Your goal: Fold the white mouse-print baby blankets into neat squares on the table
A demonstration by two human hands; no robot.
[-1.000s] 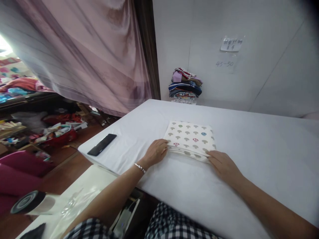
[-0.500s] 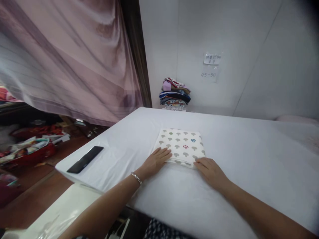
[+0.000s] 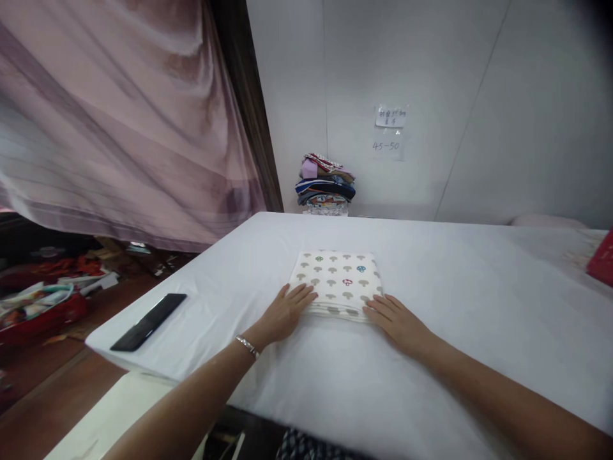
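A folded white cloth (image 3: 338, 271) printed with grey mushrooms, and a few coloured ones, lies flat on the white-covered table (image 3: 460, 306). Its layered folded edge faces me. My left hand (image 3: 288, 309) rests on the near left corner, fingers stretched out over the fabric. At the near right corner lies my right hand (image 3: 395, 319), its fingers also extended flat on the cloth. Neither hand grips anything. A silver bracelet (image 3: 248, 345) circles my left wrist.
A black phone-like slab (image 3: 149, 321) lies near the table's left edge. Folded clothes (image 3: 325, 185) are stacked by the wall under handwritten notes (image 3: 389, 131). A pink curtain (image 3: 143, 128) hangs at left, above a red basket (image 3: 43, 313). Something red (image 3: 602, 260) shows at far right.
My right hand's fingers now lie flatter and further onto the cloth's corner. My left hand stays at the left corner. The camera view has turned slightly right, bringing the red object into sight.
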